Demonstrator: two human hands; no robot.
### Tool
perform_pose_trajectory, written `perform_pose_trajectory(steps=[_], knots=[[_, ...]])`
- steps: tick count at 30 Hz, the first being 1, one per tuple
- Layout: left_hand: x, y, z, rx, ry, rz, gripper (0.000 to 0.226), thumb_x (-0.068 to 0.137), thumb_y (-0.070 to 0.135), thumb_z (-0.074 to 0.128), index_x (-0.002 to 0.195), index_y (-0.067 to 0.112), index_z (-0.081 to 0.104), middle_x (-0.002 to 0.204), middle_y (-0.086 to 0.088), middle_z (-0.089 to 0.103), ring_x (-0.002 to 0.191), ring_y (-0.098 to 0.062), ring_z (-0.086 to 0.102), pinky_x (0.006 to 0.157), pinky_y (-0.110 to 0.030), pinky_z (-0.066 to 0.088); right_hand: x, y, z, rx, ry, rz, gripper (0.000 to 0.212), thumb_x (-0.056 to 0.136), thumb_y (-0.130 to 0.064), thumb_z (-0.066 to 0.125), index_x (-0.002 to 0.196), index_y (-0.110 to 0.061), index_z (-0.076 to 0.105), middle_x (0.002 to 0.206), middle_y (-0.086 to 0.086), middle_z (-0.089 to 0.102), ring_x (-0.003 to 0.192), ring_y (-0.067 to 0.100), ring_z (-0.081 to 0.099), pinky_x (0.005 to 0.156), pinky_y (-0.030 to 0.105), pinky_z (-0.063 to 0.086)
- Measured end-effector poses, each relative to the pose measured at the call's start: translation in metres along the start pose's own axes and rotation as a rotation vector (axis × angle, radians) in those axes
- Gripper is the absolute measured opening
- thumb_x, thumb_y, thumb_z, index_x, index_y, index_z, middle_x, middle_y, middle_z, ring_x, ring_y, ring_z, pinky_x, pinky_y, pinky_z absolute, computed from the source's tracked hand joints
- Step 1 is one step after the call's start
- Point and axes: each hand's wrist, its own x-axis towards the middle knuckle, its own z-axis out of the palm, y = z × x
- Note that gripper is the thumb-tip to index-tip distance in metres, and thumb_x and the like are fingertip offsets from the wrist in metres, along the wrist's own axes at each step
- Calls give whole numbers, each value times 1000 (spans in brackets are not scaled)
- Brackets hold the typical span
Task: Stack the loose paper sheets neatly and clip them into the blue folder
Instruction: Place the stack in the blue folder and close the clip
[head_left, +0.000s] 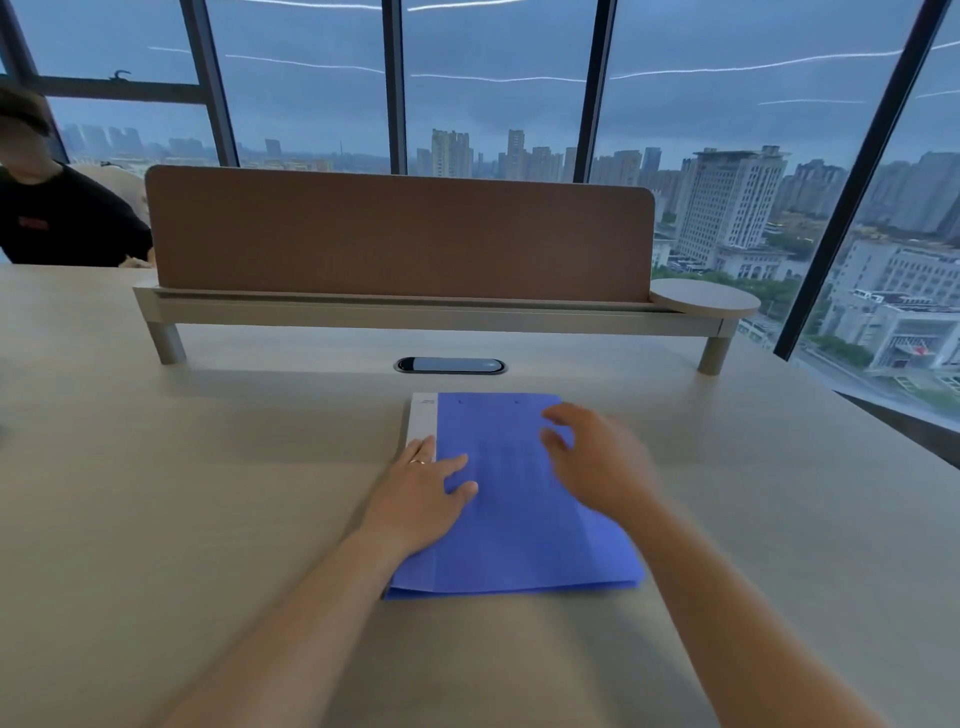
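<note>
Squarely in front of the person, on the pale wooden desk (208, 467), lies the blue folder (519, 540), closed, its long axis running away from the body toward the brown divider panel (400, 239). Just beyond the folder's far edge sits an oval cable port (450, 365), between folder and panel. A white strip (422, 418) runs along the folder's left edge at the far corner; whether it is the spine or the edge of the paper sheets cannot be told, and no loose sheets lie beside the folder.

Both hands are at the folder. On the folder's left edge the left hand (418, 499) lies flat, fingers straight and slightly spread, pointing up the long axis, the fingertips reaching the white strip, a ring (418, 460) on one finger. Over the folder's right half, toward its far end, hangs the right hand (597, 457), blurred, fingers loosely curled and apart, holding nothing; whether it touches the cover cannot be told.

The folder's free long edge lies to the right, so the right hand seems nearer for lifting the cover while the left pins the spine side.
</note>
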Motion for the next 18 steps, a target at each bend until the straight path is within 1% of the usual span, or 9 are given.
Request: perform_pose_trajectory(steps=[2, 4, 6, 8, 10, 12, 13, 15, 18], knots=[[0, -3, 0, -62, 50, -7, 50, 99, 44, 46, 148, 32, 42, 166, -3, 10, 152, -14, 0, 119, -29, 13, -9, -19, 26, -81, -172, -81, 48, 101, -43, 44, 147, -30, 43, 154, -5, 45, 137, 23, 46, 109, 39, 38], [1, -7, 0, -143, 113, -30, 43, 99, 37, 51, 141, 30, 52, 165, -5, 15, 152, -16, 9, 117, -30, 18, -18, -23, 54, -173, -276, -149, 54, 103, -48, 37, 153, -27, 33, 164, -2, 27, 149, 20, 27, 120, 43, 22], [-1, -11, -1, -216, 156, -69, 37, 97, 33, 53, 133, 30, 60, 164, -1, 20, 148, -15, 25, 112, -31, 29, -22, -18, 73, -188, -293, -152, 58, 104, -52, 27, 156, -28, 25, 167, -3, 16, 154, 18, 13, 124, 45, 9], [-3, -13, -1, -252, 173, -88, 33, 95, 32, 55, 127, 30, 62, 162, 2, 27, 141, -14, 38, 102, -29, 38, -21, -11, 76, -162, -287, -138, 60, 103, -55, 25, 157, -28, 22, 168, -6, 13, 155, 16, 8, 125, 44, 5], [-4, -10, 1, -261, 179, -98, 30, 95, 31, 55, 125, 30, 63, 157, 6, 36, 131, -12, 48, 86, -19, 41, -21, -3, 72, -162, -291, -142, 62, 102, -57, 25, 157, -29, 21, 168, -7, 13, 155, 16, 7, 125, 44, 4], [-4, 3, 6, -245, 192, -81, 31, 97, 28, 54, 126, 24, 63, 146, 9, 46, 107, -7, 53, 66, -4, 36, -22, 9, 66, -160, -287, -128, 62, 102, -57, 26, 157, -30, 22, 167, -8, 14, 155, 15, 8, 125, 44, 4], [-2, 15, 12, -231, 200, -66, 32, 97, 26, 53, 127, 22, 63, 142, 9, 49, 99, -6, 52, 61, -4, 35, -22, 18, 62, -159, -279, -111, 61, 102, -57, 27, 157, -30, 23, 167, -9, 15, 154, 15, 9, 125, 45, 5], [-2, 38, 23, -210, 217, -41, 33, 97, 27, 52, 129, 22, 61, 145, 8, 46, 99, -7, 53, 64, -10, 34, -23, 34, 52, -158, -248, -73, 59, 102, -56, 29, 155, -31, 29, 165, -10, 21, 153, 14, 14, 124, 46, 7], [6, 79, 49, -190, 215, -16, 36, 96, 28, 51, 131, 23, 60, 154, 2, 37, 119, -14, 54, 82, -21, 38, -22, 66, 33, -178, -151, 1, 53, 100, -57, 33, 144, -29, 42, 154, -11, 40, 143, 13, 35, 119, 48, 20]])
